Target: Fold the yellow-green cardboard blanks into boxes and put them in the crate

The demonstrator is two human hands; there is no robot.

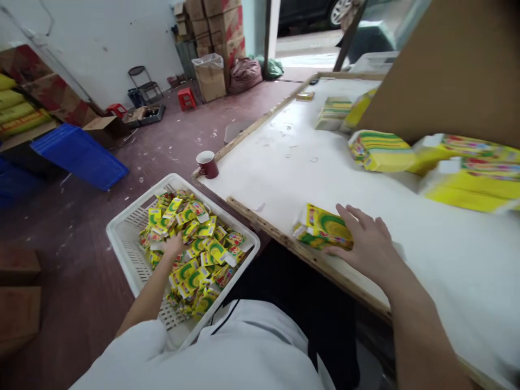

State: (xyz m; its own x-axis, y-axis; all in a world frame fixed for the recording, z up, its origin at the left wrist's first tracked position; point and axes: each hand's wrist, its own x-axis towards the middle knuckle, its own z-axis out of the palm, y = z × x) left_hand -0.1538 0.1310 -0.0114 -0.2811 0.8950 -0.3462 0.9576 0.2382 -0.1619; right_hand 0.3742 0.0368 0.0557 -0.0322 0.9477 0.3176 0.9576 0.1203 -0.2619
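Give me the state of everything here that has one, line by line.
White slotted plastic basket, heaped with small yellow-green packets.
Left hand, dug into the basket's packets.
Right hand, open, flat on yellow-green packet stack at white table edge.
Dark red mug, upright on table corner.

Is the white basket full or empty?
Mostly full: small yellow-green packets pile across the white basket, where the left hand reaches in.

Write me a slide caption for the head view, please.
Left hand in white basket of sachets; right hand on a tabletop sachet stack.

white table (292,179), packet bundle (322,227) near edge, yellow stacks (382,153), red mug (208,164) at corner
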